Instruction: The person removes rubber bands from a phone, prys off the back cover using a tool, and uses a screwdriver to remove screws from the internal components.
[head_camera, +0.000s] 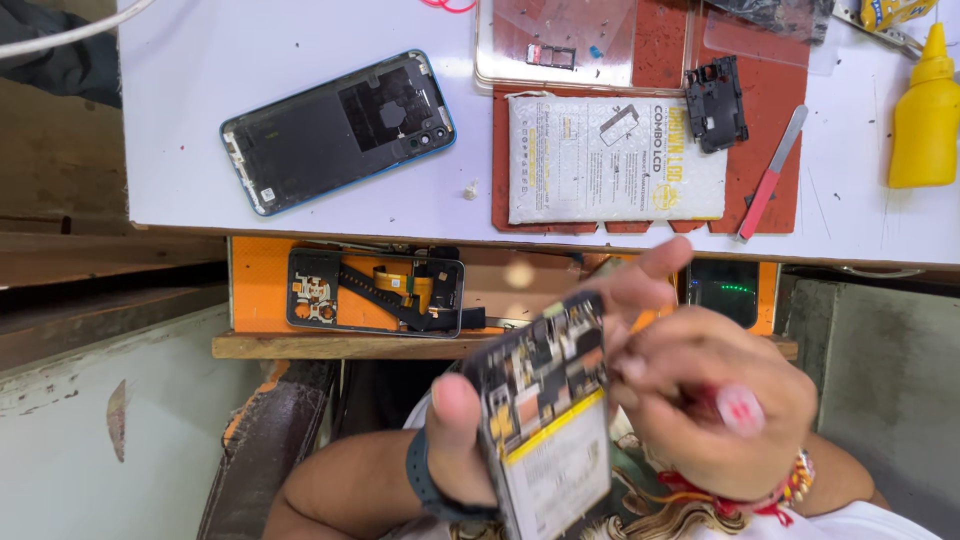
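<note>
Close to the camera, my left hand (450, 440) grips an opened phone (545, 410) from its left edge, thumb on the rim. The phone's circuit board, yellow strip and pale battery face up. My right hand (715, 400) lies against the phone's right side, one finger stretched over its top edge. A blurred pink-tipped tool (740, 410) sits in that fist; its working end is hidden. A dark band circles my left wrist, red threads my right.
On the white bench lie a blue phone back cover (340, 130), a white padded package (615, 160) on a red mat (770, 110), a small black frame part (715, 100), a pink-handled metal pry tool (770, 175) and a yellow bottle (925, 110). Another phone frame (375, 290) rests on the orange shelf below.
</note>
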